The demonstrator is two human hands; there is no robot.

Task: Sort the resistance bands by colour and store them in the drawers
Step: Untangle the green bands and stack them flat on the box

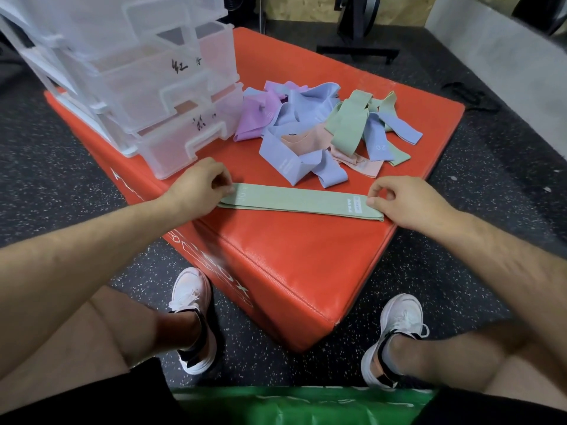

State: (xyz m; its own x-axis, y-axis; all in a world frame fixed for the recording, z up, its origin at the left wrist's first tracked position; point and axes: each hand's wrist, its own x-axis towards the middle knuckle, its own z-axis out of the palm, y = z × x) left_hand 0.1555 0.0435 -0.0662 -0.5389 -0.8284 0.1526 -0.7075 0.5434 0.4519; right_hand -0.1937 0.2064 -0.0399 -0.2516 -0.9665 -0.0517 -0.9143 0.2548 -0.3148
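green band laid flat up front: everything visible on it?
The green resistance band is a pale sage, woven-looking fabric loop, pressed flat into a long double-layered strip. It lies crosswise on the red padded box, towards its near corner, apart from the pile behind. A white label and small white marks sit near its right end; faint print near the left end is unreadable. The left hand pinches its left end, the right hand its right end.

A single wide-angle view, worn on the person's head, faces forward and steeply down onto the red box [291, 256]. It sits close. The left hand [199, 182] and right hand [402, 200] reach the box's near edge, with the forearms entering from the lower corners. Shoes [191, 296] show below the box, and speckled floor [24, 164] surrounds it.
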